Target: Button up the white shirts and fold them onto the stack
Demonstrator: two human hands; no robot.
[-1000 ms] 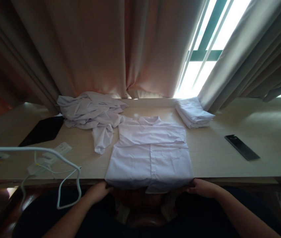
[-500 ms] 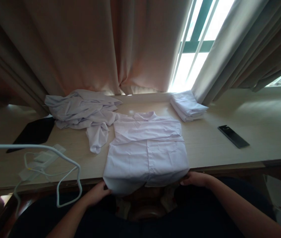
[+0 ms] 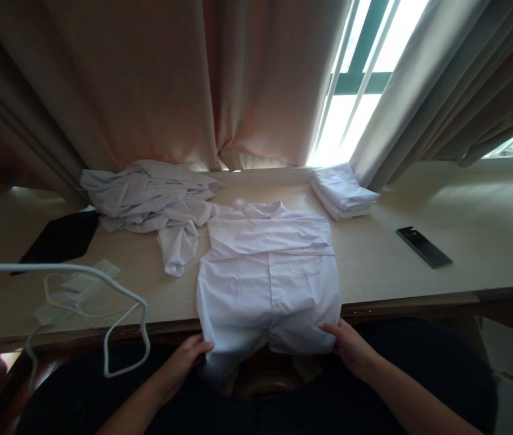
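Crumpled pile of white garments (image 3: 151, 202) at the back left of the wooden table (image 3: 464, 241), 1 sleeve trailing toward the front. Folded white stack (image 3: 343, 198) at the back right, against the grey curtain (image 3: 419, 90). Dark phone (image 3: 423, 246) lies flat further right. Black tablet (image 3: 59, 240) on the left, white power strip and cable (image 3: 79, 290) in front of it. Beige curtain (image 3: 170, 78) behind, bright window (image 3: 351, 78).
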